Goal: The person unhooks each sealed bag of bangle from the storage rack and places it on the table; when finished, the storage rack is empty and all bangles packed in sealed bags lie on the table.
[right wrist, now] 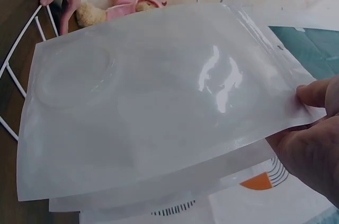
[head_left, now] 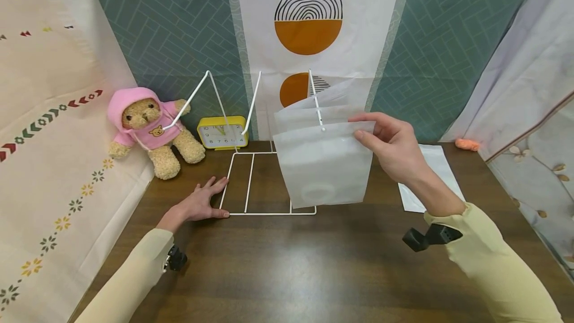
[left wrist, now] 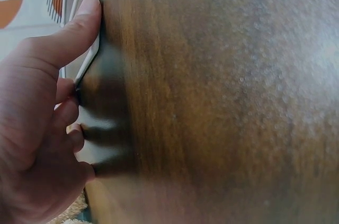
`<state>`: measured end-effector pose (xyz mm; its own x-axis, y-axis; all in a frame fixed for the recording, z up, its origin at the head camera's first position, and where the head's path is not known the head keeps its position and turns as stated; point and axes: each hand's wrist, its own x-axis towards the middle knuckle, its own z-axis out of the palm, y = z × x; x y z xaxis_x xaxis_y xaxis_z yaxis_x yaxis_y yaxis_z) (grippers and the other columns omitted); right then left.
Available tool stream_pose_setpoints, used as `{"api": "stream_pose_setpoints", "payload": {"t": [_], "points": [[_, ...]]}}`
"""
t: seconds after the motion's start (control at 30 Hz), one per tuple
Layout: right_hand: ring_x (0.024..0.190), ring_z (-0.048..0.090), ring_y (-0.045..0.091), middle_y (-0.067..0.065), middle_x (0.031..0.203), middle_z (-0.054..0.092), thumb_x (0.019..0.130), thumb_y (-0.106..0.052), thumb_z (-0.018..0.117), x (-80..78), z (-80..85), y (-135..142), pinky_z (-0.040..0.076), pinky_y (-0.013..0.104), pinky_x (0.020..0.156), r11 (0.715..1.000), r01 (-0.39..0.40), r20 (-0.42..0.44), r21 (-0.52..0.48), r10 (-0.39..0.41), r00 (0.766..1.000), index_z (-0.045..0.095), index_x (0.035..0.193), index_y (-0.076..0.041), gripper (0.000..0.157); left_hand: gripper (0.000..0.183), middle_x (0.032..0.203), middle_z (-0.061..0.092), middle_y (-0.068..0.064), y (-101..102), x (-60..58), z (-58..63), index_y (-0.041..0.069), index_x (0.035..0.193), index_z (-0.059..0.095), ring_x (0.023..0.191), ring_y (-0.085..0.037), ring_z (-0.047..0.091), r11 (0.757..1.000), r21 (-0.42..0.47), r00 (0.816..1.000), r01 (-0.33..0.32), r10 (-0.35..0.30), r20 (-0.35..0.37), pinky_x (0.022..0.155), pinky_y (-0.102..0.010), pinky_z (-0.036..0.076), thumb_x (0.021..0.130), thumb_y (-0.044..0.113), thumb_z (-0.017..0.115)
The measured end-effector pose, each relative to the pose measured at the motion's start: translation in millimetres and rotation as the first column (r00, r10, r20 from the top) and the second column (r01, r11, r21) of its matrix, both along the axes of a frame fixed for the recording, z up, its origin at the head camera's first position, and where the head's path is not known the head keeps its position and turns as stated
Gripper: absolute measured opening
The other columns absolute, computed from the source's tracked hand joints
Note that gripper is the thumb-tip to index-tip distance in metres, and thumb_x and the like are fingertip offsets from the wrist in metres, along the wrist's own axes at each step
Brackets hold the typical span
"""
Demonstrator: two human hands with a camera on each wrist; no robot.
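Note:
A white wire rack [head_left: 269,214] stands on the table, with several prongs rising from its back. My left hand [head_left: 203,202] rests at its front left base corner, fingers spread over the side wire and thumb on the front wire; the left wrist view shows the thumb [left wrist: 79,28] along the wire. On the right prong [head_left: 316,98] hang several whitish, translucent flat bags, one behind another. My right hand [head_left: 394,146] pinches the upper right corner of the front bag [head_left: 327,163]. A round ring shape [right wrist: 77,75] shows near that bag's bottom.
Another white bag [head_left: 441,173] lies flat on the table [head_left: 278,268] at the right. A teddy bear [head_left: 150,128] in a pink hoodie and a yellow clock [head_left: 222,132] stand behind the rack at the left. Near the right back edge is a small orange object [head_left: 467,144].

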<state>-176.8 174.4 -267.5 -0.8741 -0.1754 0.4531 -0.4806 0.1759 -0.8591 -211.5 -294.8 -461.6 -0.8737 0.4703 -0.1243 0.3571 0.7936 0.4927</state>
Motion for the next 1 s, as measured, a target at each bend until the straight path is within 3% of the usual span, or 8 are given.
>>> {"api": "stream_pose_setpoints", "payload": {"t": [0.2,0.27,0.53,0.63,0.77,0.87,1.0], "points": [[0.047,0.027,0.017,0.003,0.061,0.035,0.093,0.001,0.069,17.1,5.8,8.8,0.026,0.030,0.046,0.999,-0.017,0.022,-0.033,0.018,1.000,0.076,0.113,-0.011,0.025,0.104,0.161,0.024,-0.022,-0.9,-0.1,-0.5,0.000,0.156,0.029,0.146,-0.051,0.009,1.000,0.000,1.000,-0.004,0.004,0.008,0.108,-0.074,0.004,0.079,0.046,0.082],[0.047,0.026,0.017,0.003,0.060,0.035,0.092,0.007,0.066,23.2,7.1,13.2,0.025,0.030,0.045,0.995,-0.044,0.028,-0.088,0.047,0.999,0.075,0.113,-0.006,0.026,0.104,0.161,0.024,-0.021,-0.7,-0.1,-0.2,0.000,0.156,0.029,0.146,-0.051,0.009,1.000,-0.001,1.000,-0.005,0.005,0.013,0.108,-0.074,0.004,0.080,0.046,0.082],[0.057,0.040,0.017,0.006,0.062,0.043,0.090,0.021,0.057,44.6,3.9,48.1,0.030,0.028,0.051,0.961,-0.110,0.028,-0.254,0.121,0.992,0.070,0.115,0.008,0.031,0.104,0.161,0.022,-0.022,-0.3,0.8,0.9,0.000,0.156,0.028,0.146,-0.051,0.007,1.000,-0.001,1.000,-0.008,0.008,0.025,0.108,-0.073,0.003,0.080,0.046,0.082],[0.060,0.047,0.017,0.008,0.064,0.048,0.089,0.026,0.052,48.0,-1.8,68.1,0.035,0.025,0.051,0.935,-0.164,-0.015,-0.316,0.168,0.986,0.067,0.116,0.012,0.033,0.104,0.161,0.023,-0.022,0.2,1.1,1.1,-0.001,0.156,0.028,0.146,-0.051,0.008,1.000,0.000,1.000,-0.006,0.006,0.020,0.108,-0.073,0.003,0.080,0.045,0.082],[0.071,0.065,0.021,0.016,0.069,0.058,0.086,0.032,0.045,50.3,-9.4,95.1,0.054,0.022,0.061,0.877,-0.232,-0.087,-0.420,0.215,0.973,0.061,0.116,0.021,0.035,0.104,0.160,0.024,-0.023,0.8,1.0,1.3,-0.002,0.155,0.029,0.145,-0.052,0.009,1.000,0.009,1.000,0.003,-0.003,0.011,0.107,-0.074,0.004,0.080,0.045,0.082],[0.080,0.071,0.027,0.022,0.074,0.061,0.086,0.035,0.042,52.5,-12.3,113.9,0.059,0.029,0.065,0.850,-0.225,-0.096,-0.476,0.204,0.974,0.056,0.118,0.026,0.036,0.103,0.160,0.024,-0.023,0.2,0.9,1.7,-0.002,0.155,0.029,0.145,-0.052,0.008,1.000,0.009,1.000,0.001,-0.001,0.011,0.107,-0.074,0.004,0.080,0.044,0.083],[0.082,0.070,0.025,0.019,0.078,0.064,0.089,0.031,0.044,56.8,-15.0,137.0,0.059,0.029,0.064,0.871,-0.126,-0.046,-0.476,0.118,0.992,0.055,0.123,0.023,0.037,0.103,0.161,0.023,-0.022,-0.6,0.7,1.4,-0.001,0.156,0.028,0.146,-0.052,0.007,1.000,0.004,1.000,-0.004,0.004,0.024,0.108,-0.074,0.003,0.081,0.044,0.082]]}}
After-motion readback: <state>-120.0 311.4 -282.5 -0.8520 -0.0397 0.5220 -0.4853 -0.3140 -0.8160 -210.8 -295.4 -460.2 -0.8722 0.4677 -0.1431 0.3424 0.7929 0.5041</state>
